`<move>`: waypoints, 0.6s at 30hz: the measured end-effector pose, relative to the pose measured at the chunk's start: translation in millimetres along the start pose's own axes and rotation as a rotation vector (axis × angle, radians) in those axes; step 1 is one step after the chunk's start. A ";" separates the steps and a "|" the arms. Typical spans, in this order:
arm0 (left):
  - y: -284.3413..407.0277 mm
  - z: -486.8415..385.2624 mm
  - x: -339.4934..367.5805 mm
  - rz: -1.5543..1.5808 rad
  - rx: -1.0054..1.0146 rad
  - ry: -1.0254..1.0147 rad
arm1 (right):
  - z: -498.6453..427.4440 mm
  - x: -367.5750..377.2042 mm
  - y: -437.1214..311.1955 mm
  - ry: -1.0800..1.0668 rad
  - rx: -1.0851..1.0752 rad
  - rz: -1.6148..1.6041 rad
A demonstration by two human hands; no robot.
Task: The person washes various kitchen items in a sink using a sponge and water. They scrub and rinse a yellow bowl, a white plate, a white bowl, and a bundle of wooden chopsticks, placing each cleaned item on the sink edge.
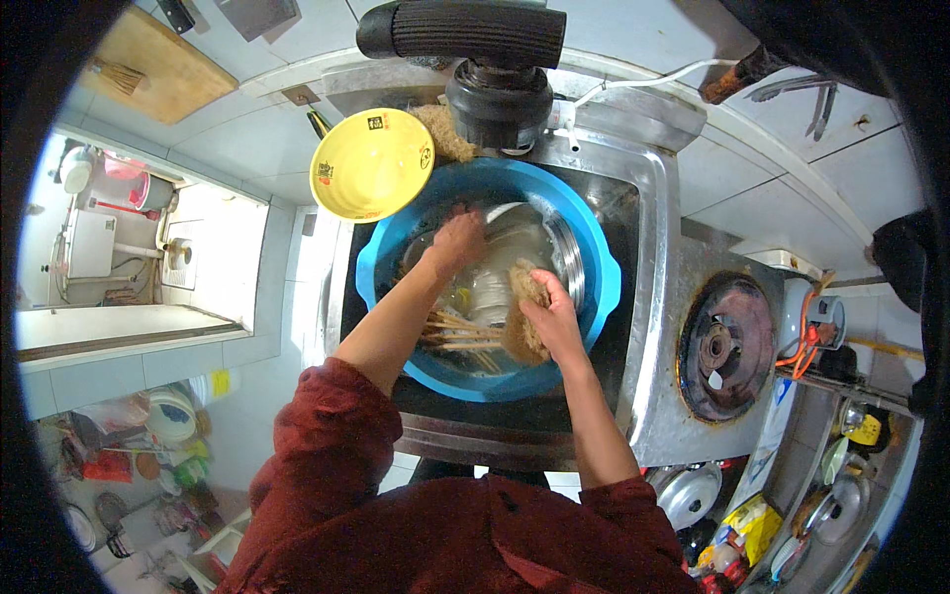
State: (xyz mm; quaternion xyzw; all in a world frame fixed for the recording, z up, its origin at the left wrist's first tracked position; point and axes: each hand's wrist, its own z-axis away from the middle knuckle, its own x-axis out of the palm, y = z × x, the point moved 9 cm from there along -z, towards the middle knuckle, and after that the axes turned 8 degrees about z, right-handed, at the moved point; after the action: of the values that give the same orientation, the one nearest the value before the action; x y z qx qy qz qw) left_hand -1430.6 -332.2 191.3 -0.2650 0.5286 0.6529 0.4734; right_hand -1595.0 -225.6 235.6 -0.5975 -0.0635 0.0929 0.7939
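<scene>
A blue plastic basin (605,275) holds cloudy water, with white plates (490,286), a stack of metal dishes (568,252) and a bundle of wooden chopsticks (464,338) in it. My right hand (549,308) grips a tan fibrous scrubber (525,334) over the basin's right half, beside the chopsticks. My left hand (456,237) reaches to the water at the basin's upper left; its fingertips are blurred, and whether they hold anything cannot be told. A yellow bowl (371,167) with printed writing stands at the basin's upper left rim.
The basin sits inside a steel sink unit (653,297). Behind it rises a black ribbed pipe (475,33), with another fibrous scrubber (443,132) beside its base. A round burner (724,347) lies to the right. Pot lids (686,494) and bags are below it.
</scene>
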 end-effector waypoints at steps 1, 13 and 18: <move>8.2 -1.3 4.6 -0.030 0.085 -0.004 | -1.7 -2.8 0.7 0.015 -0.010 0.039; 18.1 27.6 -17.2 0.454 -0.021 -0.039 | -7.6 -12.1 8.2 0.131 -0.013 0.052; 44.6 71.2 -75.3 0.193 0.051 0.272 | -37.6 -4.6 2.9 0.279 0.055 0.604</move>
State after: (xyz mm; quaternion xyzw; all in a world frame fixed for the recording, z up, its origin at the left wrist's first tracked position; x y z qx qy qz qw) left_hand -1428.6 -290.3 296.0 -0.2867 0.6274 0.6397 0.3390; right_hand -1591.8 -261.1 222.5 -0.5746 0.2281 0.2430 0.7475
